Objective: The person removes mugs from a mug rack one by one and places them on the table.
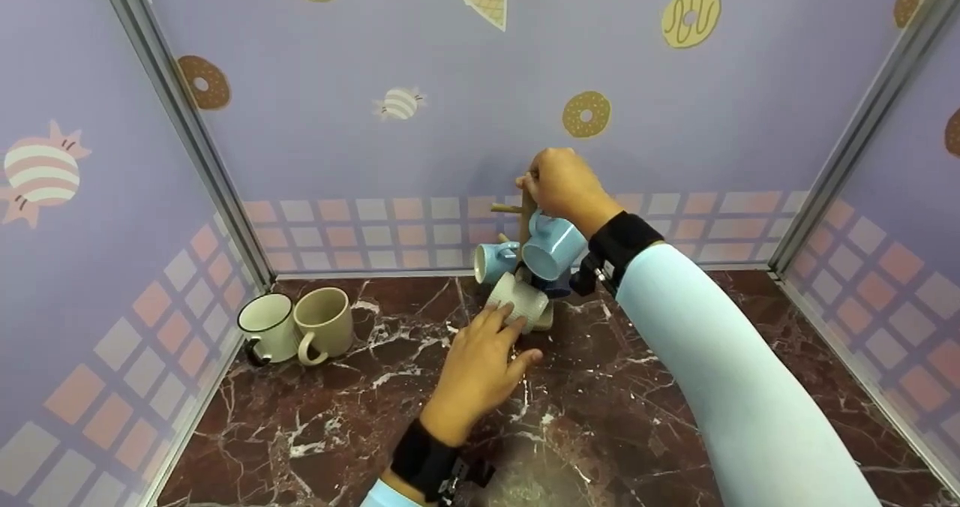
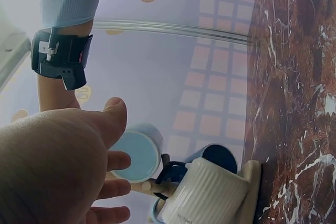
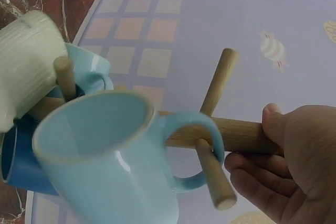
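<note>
My right hand (image 1: 566,184) grips the top of the wooden mug tree (image 3: 239,134), thumb and fingers around its post. A light blue mug (image 1: 553,248) hangs by its handle on an upper peg, just below that hand. Lower down are another light blue mug (image 1: 491,265), a dark blue mug (image 2: 220,156) and a white ribbed mug (image 2: 207,192). My left hand (image 1: 480,368) is at the white mug with its fingers extended. In the left wrist view those fingers are loosely spread, and whether they touch the mug I cannot tell.
To the left, a cream mug with a black rim (image 1: 268,331) stands beside a beige mug (image 1: 330,328) on the dark red marble surface (image 1: 360,417). A patterned back wall (image 1: 420,154) rises close behind the mug tree, with side panels at left and right.
</note>
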The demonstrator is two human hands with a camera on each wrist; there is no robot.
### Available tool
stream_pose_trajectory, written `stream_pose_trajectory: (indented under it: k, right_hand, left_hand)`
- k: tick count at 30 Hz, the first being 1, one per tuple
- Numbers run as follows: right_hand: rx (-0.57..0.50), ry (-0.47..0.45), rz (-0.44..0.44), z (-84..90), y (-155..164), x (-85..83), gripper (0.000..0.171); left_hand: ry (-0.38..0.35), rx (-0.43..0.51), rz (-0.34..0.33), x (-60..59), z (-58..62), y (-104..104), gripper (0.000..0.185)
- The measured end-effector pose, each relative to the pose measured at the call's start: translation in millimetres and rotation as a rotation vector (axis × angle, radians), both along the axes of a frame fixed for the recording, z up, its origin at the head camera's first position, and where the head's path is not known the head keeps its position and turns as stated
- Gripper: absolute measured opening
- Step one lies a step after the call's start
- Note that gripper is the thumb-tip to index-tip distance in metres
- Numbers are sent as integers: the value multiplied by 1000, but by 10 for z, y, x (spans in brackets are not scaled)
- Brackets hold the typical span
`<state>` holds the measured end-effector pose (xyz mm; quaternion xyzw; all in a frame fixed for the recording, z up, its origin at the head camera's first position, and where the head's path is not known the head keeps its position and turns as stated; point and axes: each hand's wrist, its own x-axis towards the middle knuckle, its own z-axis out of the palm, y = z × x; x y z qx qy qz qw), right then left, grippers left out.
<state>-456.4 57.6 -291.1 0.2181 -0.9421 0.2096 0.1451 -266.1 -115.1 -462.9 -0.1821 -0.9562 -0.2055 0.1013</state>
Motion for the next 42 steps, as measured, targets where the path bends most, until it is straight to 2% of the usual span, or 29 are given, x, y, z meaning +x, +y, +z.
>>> stream_pose_trajectory:
  k: [10, 19, 22, 32, 42]
  right_hand:
    - [-23, 24, -98, -47, -50, -22, 47]
    - [-58, 40, -147, -99, -113, -49, 54]
    - [-66, 37, -166, -98, -128, -45, 54]
    - [-76, 37, -218, -96, -177, -73, 50]
    - [-92, 17, -229, -88, -150, -73, 51]
  left_hand:
    - [-18, 15, 0, -14, -1, -13, 71]
    - [17, 18, 0, -3, -21, -30, 69]
    - [34, 24, -1, -8, -26, -29, 67]
    - [12, 22, 16, -11, -41, -33, 70]
    - [9, 14, 15, -19, -47, -21, 69]
